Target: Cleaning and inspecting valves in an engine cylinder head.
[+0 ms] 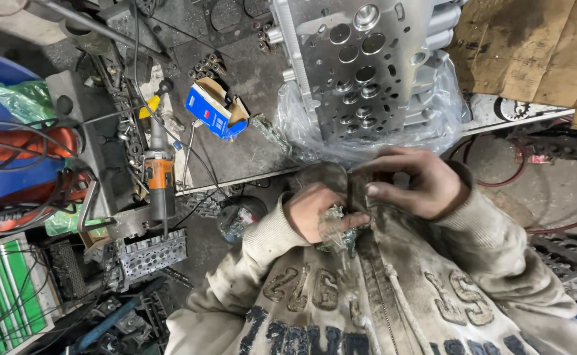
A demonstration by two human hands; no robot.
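Small dark flat part (356,190) pinched between both hands at chest height, just in front of the sweatshirt (380,296); judged stiff, light and greasy, best taken by its edges. Left hand (318,212) curled shut over crumpled clear plastic wrap (334,220), right hand (413,184) bent inward, fingertips closed on the part's upper edge. Cylinder head (367,66) upright on the tabletop (236,158) beyond.

A dark, grimy metal tabletop (249,141) is seen at twelve o'clock. A grey cylinder head (367,66) is stood on clear plastic sheeting (380,141) toward one o'clock. An open blue and white carton (215,110) is laid at eleven o'clock, with small metal valve parts (208,67) scattered beyond it. An orange and grey power tool (160,174) is propped at ten o'clock.
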